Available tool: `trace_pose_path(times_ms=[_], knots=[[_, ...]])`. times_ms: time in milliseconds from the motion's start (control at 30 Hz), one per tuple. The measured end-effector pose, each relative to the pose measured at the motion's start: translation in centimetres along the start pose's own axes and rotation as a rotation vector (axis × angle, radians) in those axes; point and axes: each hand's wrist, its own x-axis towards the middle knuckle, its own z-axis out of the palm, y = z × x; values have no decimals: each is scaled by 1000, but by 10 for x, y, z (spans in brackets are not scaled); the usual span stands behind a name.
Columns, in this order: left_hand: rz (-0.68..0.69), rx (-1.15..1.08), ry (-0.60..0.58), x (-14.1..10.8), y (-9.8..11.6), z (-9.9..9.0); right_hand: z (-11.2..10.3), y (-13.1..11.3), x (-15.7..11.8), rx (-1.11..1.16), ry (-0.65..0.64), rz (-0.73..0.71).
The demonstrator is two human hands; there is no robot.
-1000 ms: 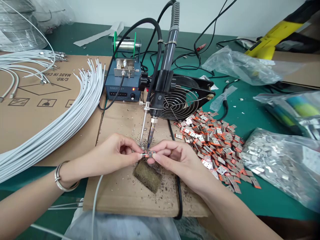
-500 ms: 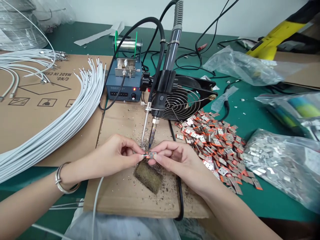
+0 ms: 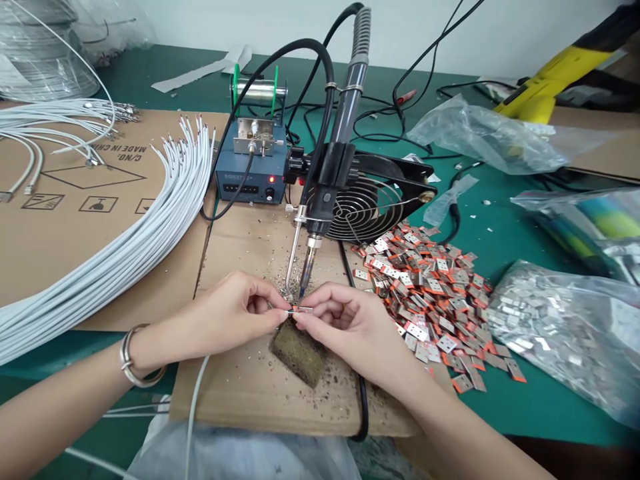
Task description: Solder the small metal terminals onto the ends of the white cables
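My left hand (image 3: 235, 313) pinches the end of a white cable (image 3: 194, 390), which hangs down from the fingers toward the front edge. Between the thumb and fingers of my right hand (image 3: 353, 327) is a small metal USB connector (image 3: 305, 309) with orange on it, seen nearly edge-on. Cable end and connector meet right below the tip of a clamped soldering iron (image 3: 311, 248); whether the tip touches them I cannot tell. A thin bent solder feed tube (image 3: 294, 250) comes down beside the iron. Beneath both hands lies a dark brown sponge (image 3: 299, 353).
A heap of USB connectors (image 3: 440, 293) spreads on the right, beside a plastic bag of metal parts (image 3: 555, 327). White cables (image 3: 150, 233) lie bundled at left. Behind stand a blue soldering station (image 3: 245, 180), a solder spool (image 3: 257, 92) and a black fan (image 3: 370, 207).
The connector has turned from showing its flat face to nearly edge-on. My right thumb has shifted left along it, while my left hand keeps its pinch.
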Motion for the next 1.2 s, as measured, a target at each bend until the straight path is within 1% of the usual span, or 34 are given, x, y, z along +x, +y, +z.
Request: trace_pose_path(times_ms=[67,233,500,567,700,833,1067,1200], knots=[[6,17,5,0,-1,0,2,2,0,-40,19,-1],[23,25,4,1,-1,1,2,3,-1,-87,20,-39],[-11,27,1,2,1,2,0,2,-1,-96,14,-55],[-6,24,8,2,1,2,-2,1,-1,-59,-8,-43],[-14,-11,30,1,2,1,-7,-3,0,105,-83,42],[-4,-35,40,1,4,2,-8,-6,2,221,-96,72],[-10,-56,51,0,8,1,-10,-6,1,210,-109,20],[-9,-69,41,1,9,1,-12,-6,1,241,-133,27]])
